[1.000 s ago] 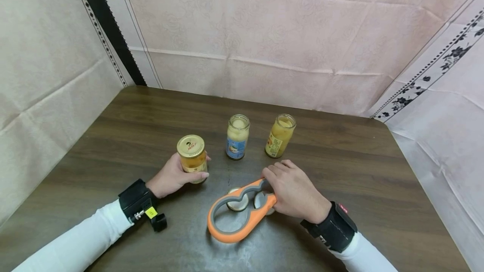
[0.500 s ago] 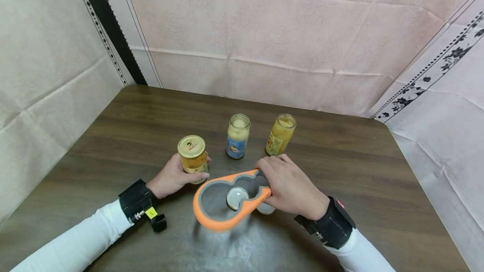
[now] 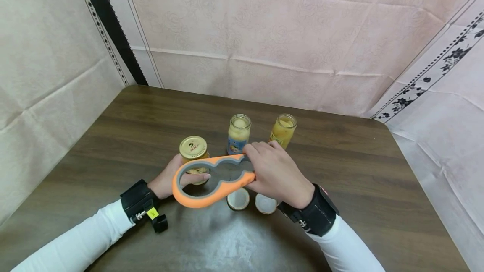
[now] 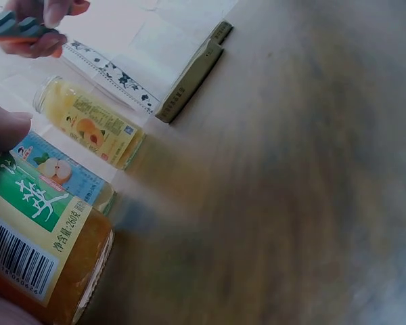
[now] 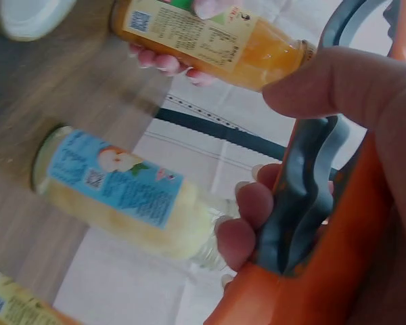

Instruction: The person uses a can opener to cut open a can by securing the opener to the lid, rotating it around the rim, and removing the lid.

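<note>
My left hand [image 3: 166, 178] grips a glass jar of orange preserve with a gold lid [image 3: 193, 147] by its side. The jar stands upright in the head view; its green and cream label [image 4: 37, 203] faces the left wrist camera. In my right hand [image 3: 276, 173] is an orange and grey jar opener [image 3: 196, 202], fingers curled round its handles. The opener's rounded loop is over the near side of the capped jar and the left thumb, overlapping both in the head view. Its grey toothed lining [image 5: 304, 183] shows close up in the right wrist view.
A lidless jar with a blue label [image 3: 238, 135] and a lidless yellow jar [image 3: 282, 131] stand behind my right hand. Two loose lids, a left one [image 3: 238, 199] and a right one [image 3: 266, 203], lie in front on the brown table [image 3: 113, 146].
My right hand has lifted the jar opener and carried it left and away from me, from over the loose lids to the capped jar. The left hand has stayed nearly still.
</note>
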A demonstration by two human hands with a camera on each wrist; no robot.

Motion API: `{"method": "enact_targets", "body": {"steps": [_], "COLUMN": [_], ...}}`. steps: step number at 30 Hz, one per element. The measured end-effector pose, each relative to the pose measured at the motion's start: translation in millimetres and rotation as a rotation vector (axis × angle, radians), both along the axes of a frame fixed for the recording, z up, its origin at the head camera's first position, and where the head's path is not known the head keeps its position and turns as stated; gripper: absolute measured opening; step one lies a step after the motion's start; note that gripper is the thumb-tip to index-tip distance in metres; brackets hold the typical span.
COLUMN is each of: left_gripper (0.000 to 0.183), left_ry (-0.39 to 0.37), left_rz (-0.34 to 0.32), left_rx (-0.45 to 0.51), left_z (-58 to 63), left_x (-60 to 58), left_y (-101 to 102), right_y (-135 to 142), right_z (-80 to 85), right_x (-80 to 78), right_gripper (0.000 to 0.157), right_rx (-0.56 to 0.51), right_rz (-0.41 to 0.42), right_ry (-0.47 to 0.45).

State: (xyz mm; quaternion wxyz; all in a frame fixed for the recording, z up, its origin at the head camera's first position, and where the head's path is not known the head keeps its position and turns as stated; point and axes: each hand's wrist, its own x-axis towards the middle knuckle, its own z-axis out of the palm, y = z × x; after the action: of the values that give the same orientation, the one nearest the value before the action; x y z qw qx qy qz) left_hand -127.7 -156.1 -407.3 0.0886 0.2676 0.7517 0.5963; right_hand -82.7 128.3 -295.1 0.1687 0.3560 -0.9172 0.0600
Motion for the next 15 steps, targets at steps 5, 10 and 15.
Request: {"method": "enact_targets", "body": {"steps": [5,10,15], "left_gripper": [0.037,0.045,0.036], "left_ry": [0.038,0.017,-0.035], "left_rz": [-0.005,-0.065,-0.166], "left_rx": [-0.061,-0.062,0.048], "left_z": [-0.1,0.3,3.3], "left_x": [0.8,1.1,-0.1], "left_y": [1.8,2.8,1.0], "right_y": [-11.1,-20.6,-28.4], "right_z": [4.4,7.3,8.3], "right_x": [-3.9,-7.4,-10.8], "right_gripper": [0.037,0.038,0.038], "right_rx": [-0.011,-0.003,-0.008], "right_rz": [-0.007,-0.020,-0.017], "right_ry": [0.032,0.061,0.088]}}
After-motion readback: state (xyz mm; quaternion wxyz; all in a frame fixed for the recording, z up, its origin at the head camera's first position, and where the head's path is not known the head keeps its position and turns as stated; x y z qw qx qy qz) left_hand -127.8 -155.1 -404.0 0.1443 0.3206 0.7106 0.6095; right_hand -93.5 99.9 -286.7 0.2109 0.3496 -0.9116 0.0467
